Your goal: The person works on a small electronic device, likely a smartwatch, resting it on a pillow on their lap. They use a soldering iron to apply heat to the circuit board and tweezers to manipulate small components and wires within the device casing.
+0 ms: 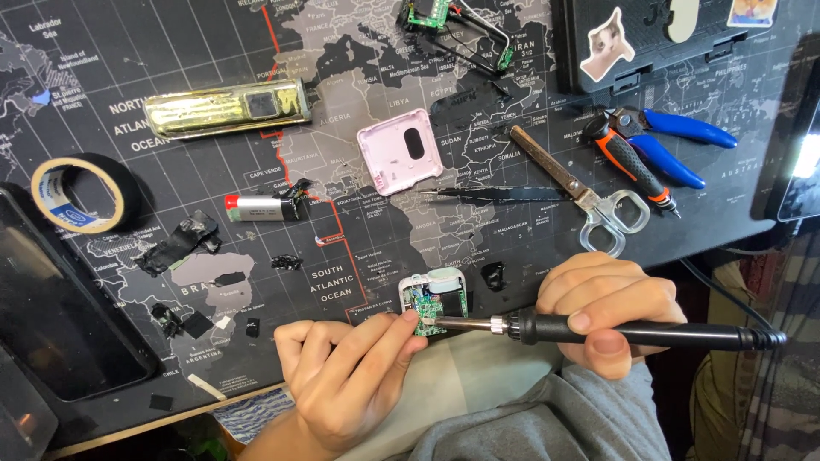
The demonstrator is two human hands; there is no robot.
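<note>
Two hands: I am working at the tabletop's near edge.
Left hand (346,376): my fingers are pinching a small green circuit board (424,309) in its white case half (434,299).
Right hand (608,307): my fingers are wrapping a black soldering iron (598,329), its tip touching the board.
Progress: the pink cover (400,150) is lying off at mid-tabletop; soldering is going on, reassembly is waiting.
Count: one tape roll (84,193), one tweezers (500,195), one scissors (581,189), two pliers (658,145).

One camera, worn on my head. It faces steeply down at the desk mat (102,119). It sits close above my hands.
</note>
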